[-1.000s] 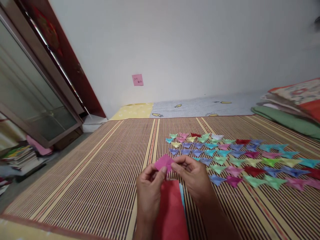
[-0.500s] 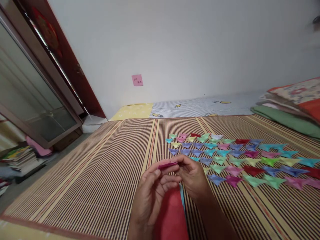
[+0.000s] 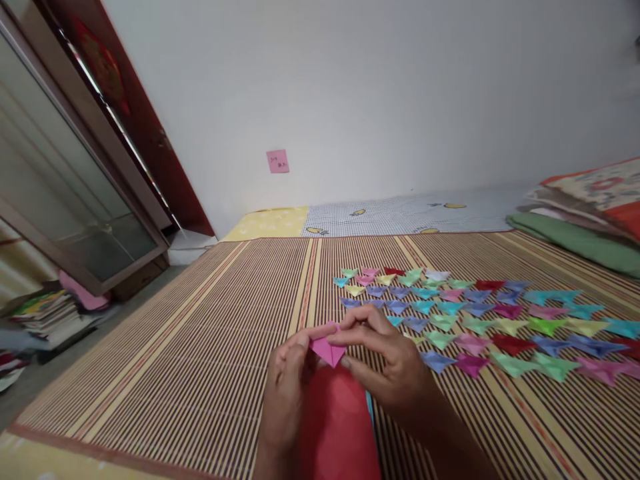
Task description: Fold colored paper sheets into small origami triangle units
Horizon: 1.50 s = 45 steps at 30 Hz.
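A small folded piece of pink paper [image 3: 331,348] is held up between my two hands, its diamond-like face with a centre crease toward me and a point downward. My left hand [image 3: 287,380] pinches its left corner between thumb and fingers. From the other side, my right hand [image 3: 385,353] grips the right edge, with the index finger across the front. Below the hands lies a red flat surface [image 3: 340,427] with a thin blue edge on its right. Folded paper shapes in many colours, such as a magenta one [image 3: 471,364], lie in rows to the right.
A striped bamboo mat [image 3: 200,347] spreads under everything. Folded cloths [image 3: 575,230] are piled at the far right. A pink note [image 3: 277,161] sticks to the white wall. At the left are a glass-panelled door [image 3: 75,180] and a stack of books [image 3: 47,317].
The pink paper has turned from nearly edge-on to showing its folded face. My right hand's fingers have moved across its front, and my left fingers have curled in.
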Available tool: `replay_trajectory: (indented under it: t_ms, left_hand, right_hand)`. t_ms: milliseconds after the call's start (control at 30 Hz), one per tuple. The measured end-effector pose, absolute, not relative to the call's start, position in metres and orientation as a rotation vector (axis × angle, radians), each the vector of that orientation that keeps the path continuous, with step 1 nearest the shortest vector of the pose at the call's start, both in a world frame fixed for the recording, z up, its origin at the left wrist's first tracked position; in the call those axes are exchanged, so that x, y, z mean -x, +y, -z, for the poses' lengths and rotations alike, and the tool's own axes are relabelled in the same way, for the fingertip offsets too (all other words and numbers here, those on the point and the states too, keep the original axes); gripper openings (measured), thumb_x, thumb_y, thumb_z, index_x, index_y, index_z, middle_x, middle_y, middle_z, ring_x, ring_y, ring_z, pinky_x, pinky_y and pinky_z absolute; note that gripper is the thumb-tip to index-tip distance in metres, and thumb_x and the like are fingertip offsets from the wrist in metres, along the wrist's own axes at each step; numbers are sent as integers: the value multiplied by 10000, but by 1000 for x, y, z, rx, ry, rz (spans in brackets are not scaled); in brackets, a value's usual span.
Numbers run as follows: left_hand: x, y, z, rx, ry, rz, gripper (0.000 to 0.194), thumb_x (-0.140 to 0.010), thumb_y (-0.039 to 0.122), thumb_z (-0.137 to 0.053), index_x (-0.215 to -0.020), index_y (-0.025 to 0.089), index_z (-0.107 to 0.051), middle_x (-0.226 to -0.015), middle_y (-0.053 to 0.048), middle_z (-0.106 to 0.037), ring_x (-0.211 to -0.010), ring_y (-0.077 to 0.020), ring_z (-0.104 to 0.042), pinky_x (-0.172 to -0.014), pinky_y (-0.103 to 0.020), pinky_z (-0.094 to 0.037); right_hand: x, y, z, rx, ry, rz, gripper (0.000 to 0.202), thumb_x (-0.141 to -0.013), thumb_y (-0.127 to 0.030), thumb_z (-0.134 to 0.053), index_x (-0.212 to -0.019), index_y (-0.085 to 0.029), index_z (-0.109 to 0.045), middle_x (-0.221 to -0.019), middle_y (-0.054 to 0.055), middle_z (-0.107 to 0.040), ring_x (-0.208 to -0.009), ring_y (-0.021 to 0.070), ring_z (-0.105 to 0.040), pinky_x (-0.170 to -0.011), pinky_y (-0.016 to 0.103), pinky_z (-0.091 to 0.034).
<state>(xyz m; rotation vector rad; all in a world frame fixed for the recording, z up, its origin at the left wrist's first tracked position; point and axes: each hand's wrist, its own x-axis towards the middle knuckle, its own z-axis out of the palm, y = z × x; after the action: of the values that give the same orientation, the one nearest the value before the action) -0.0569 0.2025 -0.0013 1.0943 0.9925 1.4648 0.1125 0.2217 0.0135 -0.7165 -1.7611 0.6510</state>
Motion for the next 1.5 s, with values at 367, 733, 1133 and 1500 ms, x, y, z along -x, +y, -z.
replay_trajectory:
  t_ms: [367, 733, 1133, 1500]
  left_hand:
    - [50, 202, -6, -1269, 1106, -1461, 270, -866, 373, -743, -1054, 196, -823, -1057, -122, -803, -945, -261, -750, -876, -364, -602]
    - [41, 200, -4, -1433, 1199, -1548, 196, -918, 300, -687, -1043, 219, -814, -1006, -81, -810, -923, -236, -757, -837, -323, -607]
    - [33, 201, -3, -1343, 1180, -1542, 203, -924, 333, -680, -1038, 188, -765, -1014, -93, -789, -921, -236, -748, -781, -312, -603]
    - [26, 202, -2, -1118, 1059, -1580, 194, -904, 344, -714, -984, 169, -733, -904, -63, -785, -820, -191, -745, -775, -295, -595]
  right_hand:
    - [-100, 223, -7, 787, -1670, -694, 179, -959, -169, -593, -832, -215, -711, -865, 16, -557, -844, 175, -575, -753, 311, -466]
    - [-97, 224, -10, 859, -1580, -686, 166, -907, -170, -609, -751, -210, -649, -770, 1, -584, -715, 159, -547, -626, 292, -429]
    - [-98, 225, -10, 916, -1571, -720, 176, -873, -154, -601, -703, -200, -606, -743, -9, -552, -674, 142, -507, -603, 285, -396]
    - [-101, 230, 1, 948, -1442, -859, 99, -835, -221, -706, -932, -219, -683, -821, 5, -624, -726, 170, -582, -647, 307, -483]
